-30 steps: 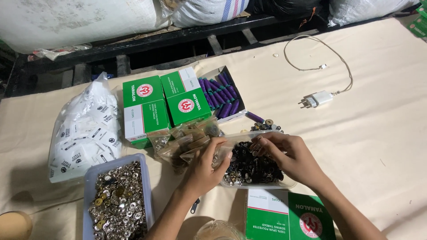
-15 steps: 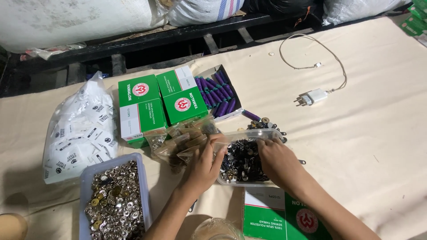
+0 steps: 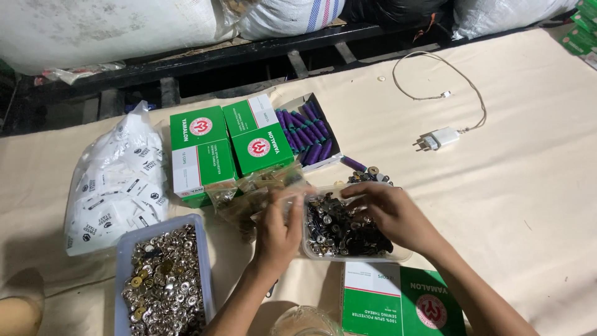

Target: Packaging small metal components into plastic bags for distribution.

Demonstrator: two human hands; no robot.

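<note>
A clear plastic tray [image 3: 398,255] full of dark and silver metal buttons lies on the cream table at the middle. My right hand [image 3: 388,214] rests over the tray's far side, fingers curled among the buttons; whether it holds one is hidden. My left hand [image 3: 278,227] is at the tray's left edge, fingers bent near a crinkled clear plastic bag [image 3: 249,193]. What the left fingers pinch is blurred.
A bluish tray of silver snap buttons [image 3: 163,283] lies at the lower left. Two green and white boxes [image 3: 227,146], an open box of purple thread spools [image 3: 308,134], a bag of white labels [image 3: 115,186], a white charger with cable [image 3: 438,138] and another green box [image 3: 401,302] surround the hands.
The view has shifted a little. My right hand has slid left over the dark buttons, and my left hand has drawn closer to the tray's left edge.
</note>
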